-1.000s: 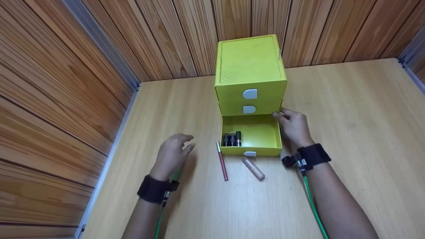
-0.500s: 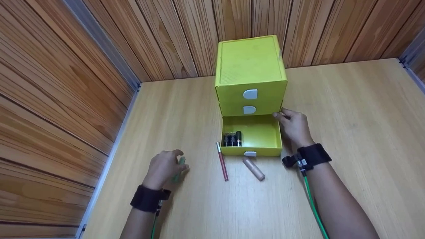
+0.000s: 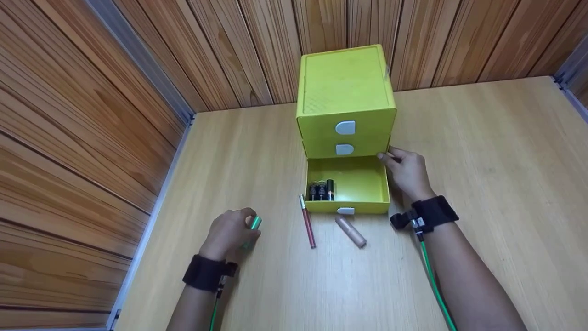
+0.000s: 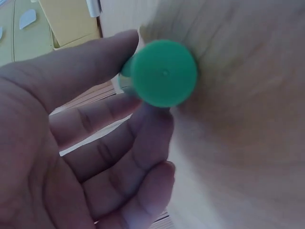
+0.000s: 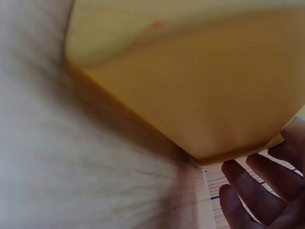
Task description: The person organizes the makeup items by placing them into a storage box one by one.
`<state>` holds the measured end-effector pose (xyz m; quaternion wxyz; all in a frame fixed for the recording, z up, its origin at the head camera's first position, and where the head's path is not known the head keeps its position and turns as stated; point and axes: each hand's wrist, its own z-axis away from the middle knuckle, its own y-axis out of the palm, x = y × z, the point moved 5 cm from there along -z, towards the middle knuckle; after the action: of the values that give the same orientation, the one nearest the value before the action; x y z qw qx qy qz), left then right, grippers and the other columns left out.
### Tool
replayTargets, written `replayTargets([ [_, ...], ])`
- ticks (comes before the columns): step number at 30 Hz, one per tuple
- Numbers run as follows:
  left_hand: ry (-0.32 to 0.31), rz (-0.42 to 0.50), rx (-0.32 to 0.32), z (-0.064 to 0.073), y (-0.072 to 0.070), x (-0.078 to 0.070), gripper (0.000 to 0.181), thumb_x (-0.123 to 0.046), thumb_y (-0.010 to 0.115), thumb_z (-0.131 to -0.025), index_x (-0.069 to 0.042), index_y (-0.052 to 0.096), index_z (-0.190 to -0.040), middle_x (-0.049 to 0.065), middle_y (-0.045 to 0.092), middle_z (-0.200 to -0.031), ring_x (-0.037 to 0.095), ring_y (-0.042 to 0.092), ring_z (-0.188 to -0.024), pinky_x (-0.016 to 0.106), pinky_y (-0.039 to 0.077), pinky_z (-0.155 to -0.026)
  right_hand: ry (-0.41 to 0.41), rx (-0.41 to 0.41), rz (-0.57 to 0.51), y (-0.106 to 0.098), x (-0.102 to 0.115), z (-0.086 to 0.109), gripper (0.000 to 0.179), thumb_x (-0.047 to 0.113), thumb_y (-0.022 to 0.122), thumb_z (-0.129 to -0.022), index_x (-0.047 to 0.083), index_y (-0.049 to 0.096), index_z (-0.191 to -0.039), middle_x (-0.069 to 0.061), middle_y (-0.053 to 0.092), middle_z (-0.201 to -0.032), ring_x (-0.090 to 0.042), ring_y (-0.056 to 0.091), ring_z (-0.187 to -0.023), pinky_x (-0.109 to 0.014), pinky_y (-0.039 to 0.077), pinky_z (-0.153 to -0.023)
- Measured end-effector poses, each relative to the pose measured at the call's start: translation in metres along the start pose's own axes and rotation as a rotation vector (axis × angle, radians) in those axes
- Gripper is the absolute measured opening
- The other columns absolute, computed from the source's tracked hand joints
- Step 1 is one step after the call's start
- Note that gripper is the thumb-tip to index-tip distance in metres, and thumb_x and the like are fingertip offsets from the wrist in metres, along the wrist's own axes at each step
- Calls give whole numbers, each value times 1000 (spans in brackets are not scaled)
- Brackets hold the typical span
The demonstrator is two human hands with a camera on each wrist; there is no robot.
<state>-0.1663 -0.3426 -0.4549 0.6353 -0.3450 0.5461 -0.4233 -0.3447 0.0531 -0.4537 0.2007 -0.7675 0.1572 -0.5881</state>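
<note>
My left hand (image 3: 227,232) pinches a slim green tube (image 3: 256,222) between thumb and fingers, low over the table at left. The left wrist view shows its round green end (image 4: 165,74) facing the camera. At the right side of a yellow-green drawer unit (image 3: 347,82), my right hand (image 3: 409,174) touches the casing, thumb at its front corner. Its fingers (image 5: 252,191) are spread and fairly straight along the edge. The bottom drawer (image 3: 360,184) is pulled out, with small dark bottles (image 3: 318,191) and a black lipstick-like tube (image 3: 330,190) at its left.
In front of the drawer lie a thin red pencil-like stick (image 3: 308,225) with a silvery end and a pinkish-beige tube (image 3: 351,232). The drawer unit stands on a wooden table (image 3: 482,151) against a wood-panelled wall (image 3: 257,50). Another panelled wall (image 3: 82,161) rises at left.
My left hand has moved down and left, and its fingers now pinch the green tube, which has tilted and shows its bright end. My right hand stays at the drawer unit.
</note>
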Motion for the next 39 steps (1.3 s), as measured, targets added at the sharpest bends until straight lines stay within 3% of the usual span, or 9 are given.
replayTargets([
  [2, 18, 35, -8, -1, -1, -3, 45, -23, 81, -79, -9, 67, -120, -6, 65, -68, 8, 56, -52, 28, 45, -47, -8, -4, 10, -1, 1, 0, 40, 39, 62, -96, 4, 74, -109, -12, 67, -85, -19, 53, -67, -23, 39, -52],
  [8, 34, 164, -47, -6, -6, -14, 53, -22, 77, -84, -9, 59, -133, -7, 66, -69, 10, 59, -53, 30, 48, -49, 20, -9, -1, -3, 0, -1, 42, 40, 63, -95, 7, 70, -119, -11, 71, -104, -20, 61, -85, -23, 46, -64],
  [14, 13, 261, -159, -12, -14, -25, 48, -24, 74, -88, -8, 60, -130, -5, 65, -71, 12, 60, -55, 30, 48, -49, 13, -12, -6, -2, 1, -1, 37, 38, 64, -95, 7, 73, -112, -9, 64, -75, -19, 51, -60, -24, 38, -47],
  [21, -10, 502, -229, -15, -22, -35, 43, -24, 75, -86, -12, 60, -125, 0, 65, -75, 19, 59, -64, 32, 47, -52, -2, -15, -13, -1, 0, -1, 36, 38, 64, -95, 4, 75, -98, -6, 59, -68, -15, 46, -55, -23, 36, -46],
  [25, 26, 530, -267, -18, -27, -47, 40, -24, 75, -86, -14, 59, -122, 0, 66, -74, 19, 58, -64, 31, 46, -52, 7, -10, -22, -2, -1, -1, 38, 39, 63, -95, 5, 74, -107, -10, 70, -84, -18, 55, -67, -22, 42, -52],
  [29, 89, 547, -288, -20, -30, -58, 39, -23, 75, -87, -15, 58, -121, -2, 67, -75, 18, 60, -65, 30, 46, -53, 8, -13, -16, -2, -1, 0, 40, 37, 64, -95, 4, 70, -118, -12, 71, -104, -19, 60, -81, -20, 45, -58],
  [35, 156, 556, -275, -23, -31, -78, 38, -23, 72, -90, -17, 57, -124, -4, 68, -78, 16, 62, -68, 31, 48, -57, -9, -14, -12, -2, 0, 0, 36, 35, 64, -95, 4, 73, -112, -10, 70, -90, -17, 56, -68, -20, 40, -49],
  [39, 189, 556, -261, -28, -30, -91, 38, -21, 71, -91, -18, 56, -126, -5, 68, -80, 15, 62, -69, 31, 49, -58, -6, -3, -24, -1, -1, 0, 36, 36, 63, -95, 5, 73, -110, -10, 70, -90, -16, 55, -67, -20, 40, -49],
])
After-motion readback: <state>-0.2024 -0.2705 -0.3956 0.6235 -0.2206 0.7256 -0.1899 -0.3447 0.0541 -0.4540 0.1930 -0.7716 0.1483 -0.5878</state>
